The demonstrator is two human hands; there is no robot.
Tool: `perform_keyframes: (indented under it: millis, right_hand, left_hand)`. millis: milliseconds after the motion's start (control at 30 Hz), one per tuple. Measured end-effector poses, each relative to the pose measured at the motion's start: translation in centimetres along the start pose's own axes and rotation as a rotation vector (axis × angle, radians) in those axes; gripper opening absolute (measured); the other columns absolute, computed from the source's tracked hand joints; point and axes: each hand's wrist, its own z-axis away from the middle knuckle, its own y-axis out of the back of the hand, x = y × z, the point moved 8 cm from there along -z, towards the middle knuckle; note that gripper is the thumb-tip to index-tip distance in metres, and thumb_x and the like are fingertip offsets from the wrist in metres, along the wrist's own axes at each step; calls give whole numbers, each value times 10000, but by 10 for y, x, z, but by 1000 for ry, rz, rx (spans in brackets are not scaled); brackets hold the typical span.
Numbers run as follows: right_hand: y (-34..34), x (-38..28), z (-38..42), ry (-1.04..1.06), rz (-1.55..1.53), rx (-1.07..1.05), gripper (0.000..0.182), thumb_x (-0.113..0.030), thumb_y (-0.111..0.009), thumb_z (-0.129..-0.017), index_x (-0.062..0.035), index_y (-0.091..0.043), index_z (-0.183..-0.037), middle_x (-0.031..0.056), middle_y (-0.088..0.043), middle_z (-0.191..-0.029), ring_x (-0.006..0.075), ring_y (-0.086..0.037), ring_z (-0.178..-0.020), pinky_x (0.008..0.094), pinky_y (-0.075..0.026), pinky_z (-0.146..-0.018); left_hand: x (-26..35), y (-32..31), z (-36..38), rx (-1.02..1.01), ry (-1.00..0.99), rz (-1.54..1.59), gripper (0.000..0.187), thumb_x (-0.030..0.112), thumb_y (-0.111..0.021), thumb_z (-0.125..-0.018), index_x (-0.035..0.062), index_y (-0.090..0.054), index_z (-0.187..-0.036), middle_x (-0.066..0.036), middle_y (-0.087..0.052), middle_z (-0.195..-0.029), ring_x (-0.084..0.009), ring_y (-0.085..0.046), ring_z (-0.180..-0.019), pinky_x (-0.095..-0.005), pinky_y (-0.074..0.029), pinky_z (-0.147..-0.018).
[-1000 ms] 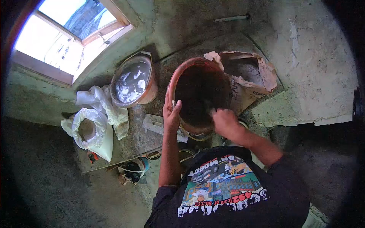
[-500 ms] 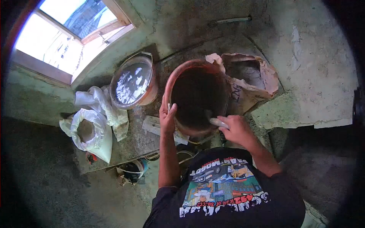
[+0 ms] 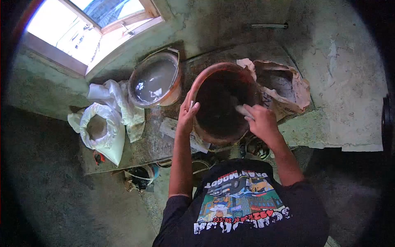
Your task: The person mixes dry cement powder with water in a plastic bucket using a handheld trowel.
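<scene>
A reddish-brown bucket [image 3: 199,80] stands tilted on the worktop in front of me, its inside dark. My left hand [image 3: 187,117] is closed on the bucket's left rim, with a small white stick, perhaps a cigarette, showing between the fingers. In my right hand [image 3: 263,121] is the pale handle of a tool [image 3: 243,110], which looks like a trowel. The tool's lower end reaches down into the bucket, where its shape is too dark to make out. Behind the bucket's right side, an open paper sack [image 3: 302,96] holds grey powder.
To the left stands a second bucket [image 3: 175,88] of water with a wire handle. Beside it is an open white sack [image 3: 117,142] of greyish powder. A pale board [image 3: 173,128] lies near my left forearm. More buckets [image 3: 142,177] sit below the worktop's front edge; a window [image 3: 90,33] is at upper left.
The view has shifted, so most things appear farther right. My right hand has moved up with the tool inside the bucket. My left hand keeps its grip on the rim.
</scene>
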Motion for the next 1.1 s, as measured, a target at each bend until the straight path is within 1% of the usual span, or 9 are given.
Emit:
perform_keyframes:
  millis: [67,233,300,333,433,700,800,967,1100]
  right_hand:
    - [10,1,-2,16,-38,130,406,-125,-699,-815,-128,-663,-1219,144,-628,-893,345,-655,-835,458,-527,-731]
    - [-17,-15,-20,91,-18,188,383,-105,-666,-824,-176,-656,-1201,122,-607,-888,341,-643,-853,450,-535,-736]
    - [-36,-26,-18,139,-53,115,352,-95,-620,-850,-184,-663,-1188,130,-602,-900,348,-633,-868,451,-535,-737]
    - [-43,-31,-14,166,-68,108,361,-75,-579,-850,-158,-661,-1193,142,-592,-900,354,-625,-869,453,-535,-739]
    - [-50,-38,3,194,-22,51,390,-50,-567,-824,-124,-655,-1198,144,-588,-891,348,-625,-863,445,-538,-738]
    - [-22,-28,19,499,227,-65,361,-53,-571,-805,-89,-661,-1153,86,-603,-885,257,-620,-810,382,-540,-688]
    - [-5,-15,16,634,454,-62,261,-91,-580,-813,-95,-688,-1050,69,-593,-815,221,-615,-768,358,-528,-645]
    - [27,1,0,593,448,12,329,-71,-589,-800,-107,-670,-1117,64,-589,-846,244,-624,-779,376,-536,-665]
    - [15,17,-10,462,458,72,430,-62,-623,-772,-122,-635,-1198,98,-592,-882,283,-629,-762,410,-545,-693]
  left_hand:
    - [0,2,0,19,8,-25,751,344,-650,-872,-18,-391,-1477,-120,-396,-1526,-228,-288,-1451,-365,-156,-1182]
    - [-14,20,-3,25,23,-78,758,362,-652,-874,-28,-395,-1472,-118,-402,-1518,-232,-304,-1442,-368,-162,-1183]
    - [-24,36,-7,22,15,-138,722,356,-575,-908,-28,-372,-1486,-126,-421,-1499,-244,-345,-1418,-375,-197,-1181]
    - [-24,32,-4,37,66,-69,766,392,-628,-888,-32,-385,-1478,-131,-391,-1522,-243,-313,-1437,-379,-167,-1185]
    - [-22,27,-8,34,37,-24,765,391,-627,-890,-26,-380,-1483,-134,-380,-1532,-244,-300,-1444,-383,-163,-1188]
    - [-20,24,-7,28,27,-109,735,348,-589,-907,-27,-356,-1494,-126,-410,-1504,-243,-348,-1415,-372,-200,-1181]
    - [-18,22,-9,23,36,-94,731,341,-591,-906,-25,-357,-1494,-127,-406,-1509,-240,-342,-1419,-372,-197,-1182]
    - [5,6,-11,28,-17,-15,750,361,-628,-894,-12,-371,-1492,-115,-379,-1539,-225,-284,-1455,-363,-160,-1191]
    - [-1,4,-11,64,-13,10,686,309,-635,-904,-3,-408,-1471,-84,-443,-1476,-196,-357,-1396,-334,-213,-1156]
